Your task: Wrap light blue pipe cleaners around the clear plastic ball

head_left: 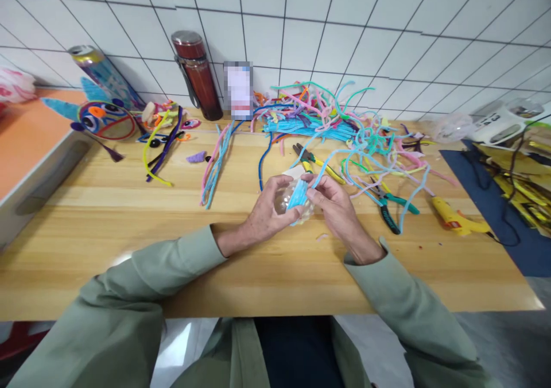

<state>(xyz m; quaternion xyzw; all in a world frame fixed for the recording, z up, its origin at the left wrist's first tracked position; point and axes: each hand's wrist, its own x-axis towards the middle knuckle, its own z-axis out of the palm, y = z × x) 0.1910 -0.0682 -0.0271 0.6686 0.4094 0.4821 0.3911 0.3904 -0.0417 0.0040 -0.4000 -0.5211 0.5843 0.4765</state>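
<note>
Over the middle of the wooden table (107, 227) my left hand (269, 213) is curled round a small clear plastic ball (284, 200) that has light blue pipe cleaner (298, 196) wound over it. My right hand (333, 204) is closed too, pinching that blue pipe cleaner where it runs off the ball toward the upper right. Both hands touch the same piece, close together. Part of the ball is hidden by my fingers.
A heap of coloured pipe cleaners (327, 121) lies behind the hands. Yellow-handled pliers (312, 161), green-handled pliers (390, 207) and a yellow glue gun (456, 220) lie to the right. At back left stand a red flask (198, 75) and a pipe-cleaner face (105, 118).
</note>
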